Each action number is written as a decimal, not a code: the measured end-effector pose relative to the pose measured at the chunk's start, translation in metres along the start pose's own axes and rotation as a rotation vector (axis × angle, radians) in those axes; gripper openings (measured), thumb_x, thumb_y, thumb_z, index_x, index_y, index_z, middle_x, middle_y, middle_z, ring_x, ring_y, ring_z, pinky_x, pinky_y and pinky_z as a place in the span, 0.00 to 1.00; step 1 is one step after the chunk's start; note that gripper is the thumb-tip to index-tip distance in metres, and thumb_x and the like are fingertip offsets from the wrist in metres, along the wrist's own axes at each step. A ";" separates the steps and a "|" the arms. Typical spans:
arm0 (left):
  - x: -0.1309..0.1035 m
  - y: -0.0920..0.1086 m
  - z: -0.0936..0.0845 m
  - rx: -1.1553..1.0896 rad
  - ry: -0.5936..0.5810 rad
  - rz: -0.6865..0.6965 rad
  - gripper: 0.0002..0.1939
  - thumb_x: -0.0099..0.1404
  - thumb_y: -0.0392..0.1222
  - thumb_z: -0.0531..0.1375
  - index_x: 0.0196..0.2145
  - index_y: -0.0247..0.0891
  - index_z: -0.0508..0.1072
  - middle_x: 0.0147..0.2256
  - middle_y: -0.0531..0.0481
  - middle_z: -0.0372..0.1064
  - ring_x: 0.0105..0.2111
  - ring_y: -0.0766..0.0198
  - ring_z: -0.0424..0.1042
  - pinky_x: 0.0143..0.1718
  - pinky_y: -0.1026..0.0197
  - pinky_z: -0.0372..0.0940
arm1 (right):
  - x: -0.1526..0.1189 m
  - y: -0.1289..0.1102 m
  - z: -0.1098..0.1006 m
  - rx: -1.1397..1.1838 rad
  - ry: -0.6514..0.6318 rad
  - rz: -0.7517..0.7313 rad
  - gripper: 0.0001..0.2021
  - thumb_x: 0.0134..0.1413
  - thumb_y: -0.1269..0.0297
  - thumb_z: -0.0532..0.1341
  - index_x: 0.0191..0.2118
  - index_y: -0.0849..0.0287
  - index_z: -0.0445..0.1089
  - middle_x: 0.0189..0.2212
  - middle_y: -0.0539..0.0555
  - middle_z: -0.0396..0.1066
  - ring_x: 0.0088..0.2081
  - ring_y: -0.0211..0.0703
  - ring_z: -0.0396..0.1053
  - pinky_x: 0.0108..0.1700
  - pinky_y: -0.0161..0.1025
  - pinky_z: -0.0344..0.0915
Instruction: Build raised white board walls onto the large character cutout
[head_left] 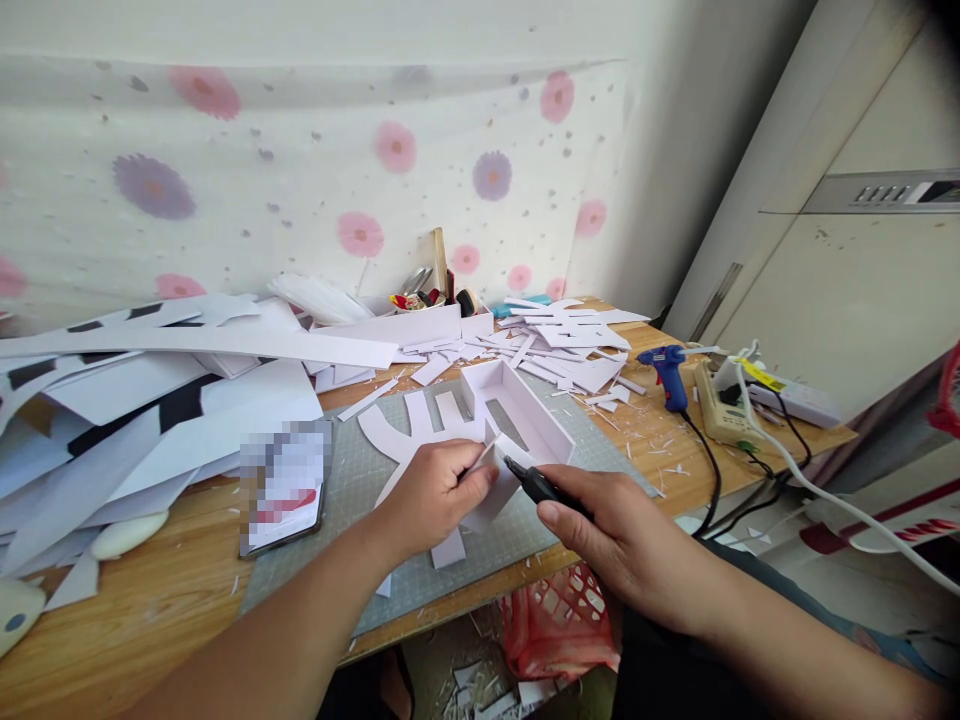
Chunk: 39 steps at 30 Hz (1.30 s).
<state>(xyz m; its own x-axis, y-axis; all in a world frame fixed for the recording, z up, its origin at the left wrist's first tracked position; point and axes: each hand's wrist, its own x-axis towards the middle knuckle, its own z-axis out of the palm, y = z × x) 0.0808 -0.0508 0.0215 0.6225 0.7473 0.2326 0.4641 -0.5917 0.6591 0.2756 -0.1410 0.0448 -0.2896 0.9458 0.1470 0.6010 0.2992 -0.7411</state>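
Observation:
My right hand grips a black-handled craft knife, its tip against the edge of a white foam-board strip. My left hand pinches that white strip between thumb and fingers, close to the knife tip. The strip stands upright beside a flat white cut-out shape with curved and straight bars. Upright walls line part of this shape on its right side. All of it rests on a grey-green cutting mat. Part of the cut-out is hidden under my left hand.
A phone lies left of the mat, near a pile of white sheets. White offcuts cover the back. A blue glue gun and a power strip with cables sit right. A red basket is below the table edge.

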 end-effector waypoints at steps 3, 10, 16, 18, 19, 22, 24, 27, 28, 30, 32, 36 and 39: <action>0.000 0.002 -0.002 0.024 -0.024 0.002 0.16 0.63 0.42 0.50 0.19 0.37 0.53 0.20 0.57 0.52 0.23 0.70 0.54 0.25 0.66 0.50 | 0.000 -0.001 0.000 -0.009 -0.016 0.016 0.13 0.61 0.59 0.52 0.40 0.61 0.70 0.28 0.53 0.72 0.29 0.40 0.66 0.34 0.35 0.61; 0.000 0.003 -0.005 0.036 -0.049 0.036 0.16 0.63 0.41 0.49 0.19 0.37 0.53 0.20 0.57 0.52 0.22 0.70 0.54 0.25 0.66 0.49 | 0.000 -0.001 0.000 -0.009 -0.039 0.027 0.13 0.61 0.60 0.51 0.38 0.61 0.69 0.28 0.53 0.71 0.29 0.39 0.65 0.33 0.34 0.59; 0.000 -0.001 -0.005 0.097 -0.043 0.109 0.16 0.64 0.41 0.50 0.20 0.37 0.52 0.20 0.57 0.53 0.22 0.71 0.54 0.25 0.66 0.49 | 0.000 -0.001 -0.001 -0.013 -0.075 0.055 0.12 0.61 0.60 0.51 0.36 0.60 0.68 0.28 0.52 0.71 0.29 0.38 0.64 0.32 0.34 0.58; 0.000 -0.002 -0.005 0.125 -0.027 0.133 0.17 0.65 0.41 0.50 0.20 0.37 0.52 0.20 0.57 0.53 0.22 0.71 0.54 0.25 0.66 0.49 | -0.001 -0.001 -0.002 -0.014 -0.081 0.066 0.12 0.61 0.60 0.51 0.35 0.60 0.68 0.28 0.52 0.71 0.29 0.38 0.64 0.32 0.34 0.58; -0.001 -0.002 -0.005 0.136 -0.019 0.141 0.17 0.65 0.41 0.50 0.20 0.37 0.52 0.20 0.57 0.52 0.22 0.71 0.54 0.25 0.66 0.49 | -0.001 -0.001 -0.002 -0.014 -0.084 0.071 0.12 0.61 0.60 0.51 0.35 0.60 0.68 0.28 0.52 0.71 0.29 0.38 0.64 0.32 0.34 0.58; -0.002 -0.002 -0.006 0.151 0.005 0.163 0.17 0.65 0.41 0.50 0.20 0.37 0.51 0.20 0.57 0.52 0.21 0.71 0.54 0.24 0.66 0.49 | -0.002 -0.002 -0.003 -0.012 -0.087 0.077 0.13 0.62 0.59 0.51 0.35 0.60 0.68 0.28 0.52 0.71 0.28 0.38 0.64 0.32 0.33 0.57; -0.004 -0.001 -0.007 0.149 0.017 0.185 0.18 0.66 0.41 0.49 0.20 0.37 0.51 0.20 0.57 0.51 0.21 0.71 0.54 0.24 0.66 0.49 | -0.003 -0.002 -0.003 -0.010 -0.088 0.078 0.13 0.62 0.58 0.51 0.36 0.60 0.69 0.28 0.51 0.71 0.28 0.38 0.64 0.32 0.33 0.57; -0.004 0.000 -0.009 0.145 0.024 0.217 0.18 0.66 0.40 0.49 0.20 0.37 0.51 0.19 0.57 0.51 0.21 0.71 0.54 0.24 0.67 0.49 | -0.004 -0.002 -0.005 0.000 -0.095 0.081 0.13 0.62 0.58 0.51 0.36 0.60 0.69 0.27 0.51 0.70 0.28 0.38 0.64 0.32 0.33 0.57; -0.004 0.000 -0.010 0.147 0.024 0.224 0.18 0.66 0.40 0.49 0.20 0.37 0.51 0.19 0.57 0.51 0.21 0.71 0.54 0.24 0.67 0.49 | -0.005 -0.002 -0.005 0.004 -0.098 0.081 0.14 0.62 0.58 0.51 0.35 0.60 0.69 0.27 0.51 0.70 0.28 0.37 0.64 0.32 0.33 0.58; -0.004 0.002 -0.011 0.157 0.026 0.238 0.18 0.66 0.40 0.50 0.19 0.37 0.50 0.19 0.57 0.51 0.21 0.71 0.54 0.23 0.67 0.49 | -0.006 -0.001 -0.006 0.012 -0.098 0.081 0.14 0.62 0.58 0.51 0.34 0.60 0.69 0.25 0.50 0.69 0.28 0.37 0.63 0.32 0.33 0.58; -0.004 0.003 -0.013 0.165 0.041 0.251 0.18 0.66 0.40 0.50 0.19 0.38 0.50 0.19 0.57 0.50 0.20 0.71 0.53 0.23 0.67 0.49 | -0.007 0.000 -0.007 0.021 -0.094 0.083 0.14 0.62 0.57 0.51 0.34 0.60 0.69 0.24 0.50 0.69 0.27 0.37 0.63 0.33 0.33 0.58; -0.005 0.006 -0.015 0.175 0.078 0.281 0.18 0.66 0.39 0.50 0.19 0.38 0.51 0.19 0.57 0.50 0.20 0.71 0.53 0.22 0.67 0.49 | -0.010 0.001 -0.009 0.030 -0.098 0.093 0.15 0.62 0.57 0.51 0.33 0.60 0.69 0.24 0.50 0.68 0.27 0.37 0.63 0.33 0.33 0.59; -0.005 0.007 -0.015 0.182 0.086 0.305 0.17 0.65 0.38 0.50 0.19 0.38 0.51 0.19 0.57 0.50 0.20 0.72 0.53 0.22 0.67 0.49 | -0.011 0.002 -0.010 0.033 -0.099 0.102 0.15 0.62 0.56 0.51 0.32 0.60 0.69 0.23 0.50 0.68 0.27 0.37 0.63 0.33 0.33 0.59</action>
<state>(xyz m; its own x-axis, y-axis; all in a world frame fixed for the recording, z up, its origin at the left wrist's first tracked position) 0.0709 -0.0541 0.0356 0.6980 0.5461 0.4632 0.3746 -0.8297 0.4137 0.2871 -0.1501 0.0484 -0.3013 0.9535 0.0056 0.6066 0.1962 -0.7705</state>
